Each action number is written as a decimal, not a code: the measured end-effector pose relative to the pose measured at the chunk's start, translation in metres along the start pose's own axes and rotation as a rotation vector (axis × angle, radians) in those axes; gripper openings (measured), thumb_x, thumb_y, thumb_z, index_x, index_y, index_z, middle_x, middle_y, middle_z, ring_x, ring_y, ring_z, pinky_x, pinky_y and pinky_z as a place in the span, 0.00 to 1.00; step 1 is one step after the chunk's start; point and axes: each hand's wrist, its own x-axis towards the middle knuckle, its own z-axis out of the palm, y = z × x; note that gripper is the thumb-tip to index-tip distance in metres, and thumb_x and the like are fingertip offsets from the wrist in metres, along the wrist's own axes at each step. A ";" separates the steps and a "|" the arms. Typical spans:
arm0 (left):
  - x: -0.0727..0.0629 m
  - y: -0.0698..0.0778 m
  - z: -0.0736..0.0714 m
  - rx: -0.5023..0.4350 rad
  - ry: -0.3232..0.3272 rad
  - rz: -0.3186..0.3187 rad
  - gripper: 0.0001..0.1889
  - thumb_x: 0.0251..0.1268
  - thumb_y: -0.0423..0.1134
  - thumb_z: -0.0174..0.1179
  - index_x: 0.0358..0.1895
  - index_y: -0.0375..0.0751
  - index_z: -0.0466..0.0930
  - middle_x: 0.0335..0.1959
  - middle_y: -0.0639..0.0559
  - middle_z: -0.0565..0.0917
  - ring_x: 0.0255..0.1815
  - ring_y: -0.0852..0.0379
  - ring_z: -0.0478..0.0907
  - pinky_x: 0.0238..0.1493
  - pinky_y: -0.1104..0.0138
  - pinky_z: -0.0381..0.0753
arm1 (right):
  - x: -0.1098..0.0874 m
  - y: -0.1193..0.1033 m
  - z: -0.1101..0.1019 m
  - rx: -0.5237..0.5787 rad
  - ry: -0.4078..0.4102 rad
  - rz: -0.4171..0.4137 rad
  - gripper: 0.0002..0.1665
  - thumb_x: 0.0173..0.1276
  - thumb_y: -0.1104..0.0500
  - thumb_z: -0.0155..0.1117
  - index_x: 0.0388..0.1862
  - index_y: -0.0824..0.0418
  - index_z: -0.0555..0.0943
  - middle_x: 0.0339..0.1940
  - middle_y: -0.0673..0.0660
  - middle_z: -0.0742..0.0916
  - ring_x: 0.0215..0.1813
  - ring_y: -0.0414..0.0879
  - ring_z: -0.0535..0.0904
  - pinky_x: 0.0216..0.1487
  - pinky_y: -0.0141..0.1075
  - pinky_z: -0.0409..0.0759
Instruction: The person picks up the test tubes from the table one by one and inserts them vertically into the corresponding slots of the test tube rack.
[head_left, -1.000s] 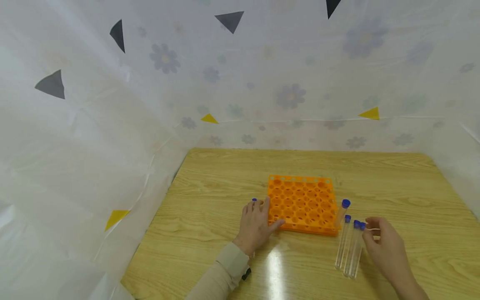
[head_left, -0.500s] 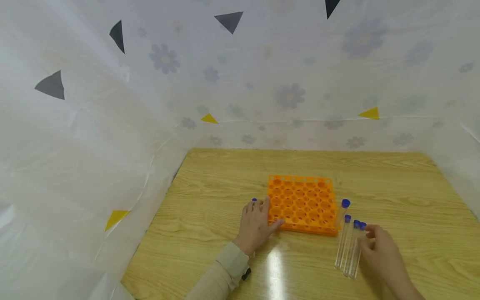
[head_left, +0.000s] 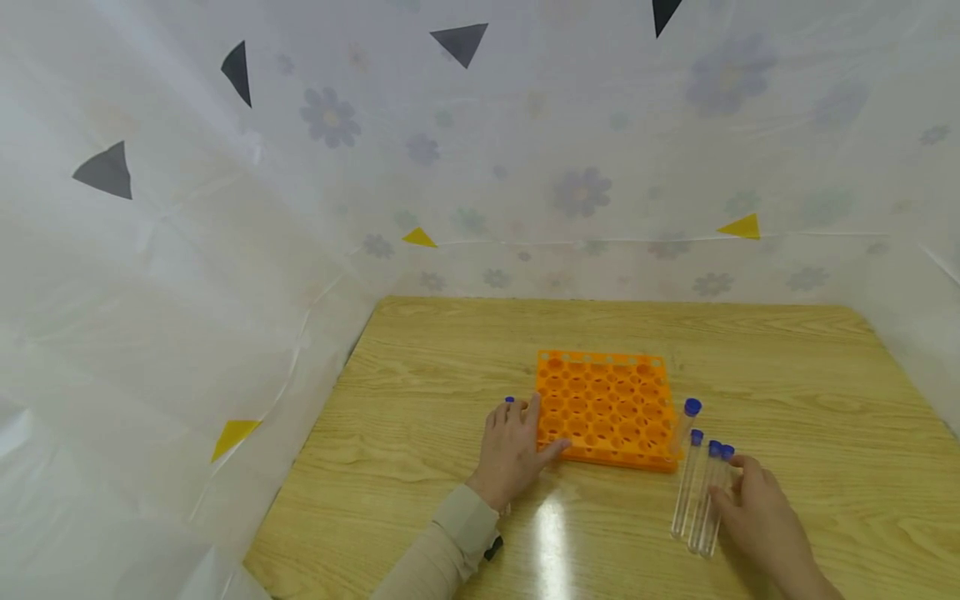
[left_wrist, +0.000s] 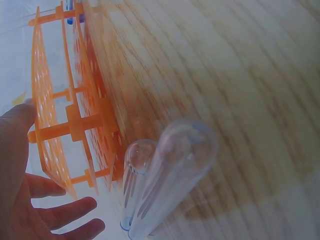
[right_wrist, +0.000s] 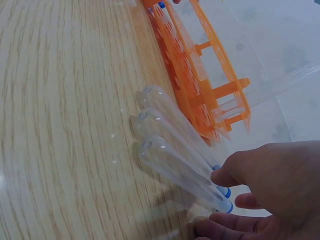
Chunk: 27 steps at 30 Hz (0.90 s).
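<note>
An orange test tube rack (head_left: pixel 603 404) stands mid-table. My left hand (head_left: pixel 510 454) rests at its near left corner, thumb along the front edge and fingers fairly straight beside it. Partly under that hand lie two clear test tubes, one tube (left_wrist: pixel 175 165) nearer the left wrist camera. A blue-capped tube (head_left: pixel 684 423) stands in the rack's near right corner. Three more clear tubes with blue caps lie side by side to the right, the middle tube (right_wrist: pixel 172 142) among them. Over the rightmost tube (head_left: pixel 716 508) hovers or touches my right hand (head_left: pixel 765 521), thumb and fingers spread around it.
A wood-grain table (head_left: pixel 450 350) carries everything. White plastic sheeting (head_left: pixel 585 150) with faint flowers hangs behind and at the sides. Black and yellow triangles (head_left: pixel 738 227) are stuck on it.
My right hand has moved slightly left and toward me, and its thumb now lies over the rightmost tubes. The left hand and the rack have not moved.
</note>
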 end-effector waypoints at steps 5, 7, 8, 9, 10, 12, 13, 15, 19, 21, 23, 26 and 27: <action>0.000 0.000 0.000 0.004 0.013 0.007 0.44 0.68 0.72 0.45 0.74 0.42 0.62 0.58 0.43 0.79 0.62 0.44 0.75 0.64 0.53 0.75 | 0.000 0.001 0.001 -0.006 0.019 -0.018 0.37 0.71 0.56 0.59 0.66 0.81 0.59 0.42 0.73 0.78 0.39 0.57 0.77 0.35 0.47 0.79; 0.000 0.000 0.000 0.006 0.019 0.011 0.44 0.67 0.72 0.45 0.74 0.42 0.63 0.58 0.43 0.79 0.62 0.44 0.75 0.64 0.53 0.75 | 0.000 0.001 0.001 -0.009 0.017 -0.016 0.38 0.71 0.56 0.59 0.66 0.82 0.59 0.40 0.71 0.78 0.37 0.54 0.76 0.33 0.44 0.78; 0.000 0.000 0.000 0.006 0.020 0.012 0.43 0.67 0.72 0.45 0.74 0.42 0.63 0.58 0.43 0.79 0.62 0.44 0.75 0.64 0.53 0.75 | 0.000 0.001 0.000 -0.009 0.008 -0.009 0.38 0.71 0.56 0.59 0.66 0.83 0.58 0.39 0.70 0.78 0.37 0.53 0.75 0.32 0.43 0.77; 0.000 0.000 0.000 0.004 0.020 0.012 0.43 0.67 0.72 0.45 0.74 0.42 0.63 0.58 0.43 0.79 0.62 0.44 0.75 0.64 0.53 0.75 | 0.000 0.000 0.000 -0.008 -0.007 0.004 0.39 0.71 0.56 0.58 0.67 0.83 0.57 0.37 0.68 0.78 0.36 0.52 0.75 0.31 0.41 0.76; 0.000 0.000 0.000 0.003 0.020 0.011 0.43 0.68 0.72 0.45 0.74 0.41 0.63 0.58 0.43 0.79 0.62 0.44 0.76 0.64 0.53 0.75 | 0.001 0.000 -0.001 -0.006 -0.024 0.018 0.41 0.71 0.56 0.58 0.67 0.84 0.56 0.36 0.67 0.79 0.34 0.52 0.75 0.30 0.41 0.75; 0.000 0.000 0.000 0.001 0.013 0.008 0.44 0.67 0.72 0.45 0.74 0.42 0.63 0.58 0.43 0.79 0.61 0.44 0.76 0.64 0.53 0.75 | 0.002 0.000 -0.002 -0.010 -0.057 0.044 0.43 0.70 0.56 0.57 0.68 0.86 0.54 0.36 0.68 0.79 0.33 0.51 0.75 0.28 0.39 0.73; 0.000 0.000 0.000 0.000 0.010 0.005 0.44 0.67 0.72 0.45 0.74 0.42 0.62 0.58 0.43 0.79 0.61 0.44 0.76 0.64 0.53 0.75 | 0.002 0.000 -0.003 -0.015 -0.072 0.057 0.44 0.69 0.56 0.56 0.67 0.88 0.54 0.36 0.70 0.80 0.33 0.51 0.75 0.27 0.38 0.72; 0.001 0.000 0.000 -0.004 0.002 -0.001 0.44 0.67 0.72 0.45 0.74 0.42 0.62 0.58 0.43 0.79 0.61 0.44 0.75 0.64 0.53 0.74 | 0.003 0.000 -0.004 -0.025 -0.098 0.071 0.44 0.67 0.56 0.56 0.66 0.90 0.53 0.39 0.75 0.81 0.32 0.51 0.75 0.26 0.38 0.72; 0.001 -0.001 0.000 -0.004 -0.004 -0.005 0.44 0.67 0.72 0.45 0.74 0.42 0.62 0.58 0.43 0.79 0.62 0.44 0.75 0.65 0.52 0.74 | 0.004 0.000 -0.005 -0.042 -0.119 0.073 0.43 0.65 0.56 0.57 0.63 0.91 0.56 0.45 0.82 0.79 0.32 0.52 0.77 0.27 0.39 0.75; 0.001 -0.001 0.001 -0.003 -0.006 -0.006 0.44 0.67 0.72 0.45 0.74 0.42 0.62 0.58 0.43 0.79 0.62 0.44 0.75 0.65 0.53 0.74 | 0.004 0.000 -0.006 -0.050 -0.125 0.068 0.43 0.65 0.56 0.57 0.63 0.91 0.57 0.48 0.85 0.77 0.34 0.53 0.78 0.30 0.42 0.78; 0.001 -0.001 0.001 -0.003 -0.010 -0.008 0.44 0.67 0.72 0.45 0.74 0.42 0.62 0.59 0.44 0.79 0.62 0.44 0.75 0.65 0.53 0.74 | 0.005 0.000 -0.008 -0.058 -0.127 0.058 0.43 0.64 0.57 0.56 0.62 0.91 0.57 0.51 0.87 0.75 0.35 0.54 0.78 0.33 0.43 0.79; 0.001 0.000 0.001 -0.005 -0.017 -0.013 0.44 0.67 0.72 0.45 0.74 0.42 0.62 0.59 0.44 0.79 0.63 0.44 0.75 0.65 0.53 0.74 | 0.006 0.002 -0.009 -0.072 -0.126 0.041 0.43 0.63 0.57 0.56 0.62 0.93 0.57 0.55 0.90 0.72 0.36 0.57 0.78 0.38 0.48 0.81; 0.001 0.000 0.001 -0.005 -0.018 -0.013 0.44 0.67 0.72 0.45 0.74 0.42 0.62 0.59 0.43 0.79 0.63 0.44 0.75 0.65 0.53 0.74 | 0.007 0.002 -0.009 -0.075 -0.123 0.035 0.43 0.63 0.57 0.56 0.61 0.93 0.57 0.56 0.90 0.71 0.36 0.57 0.78 0.38 0.48 0.81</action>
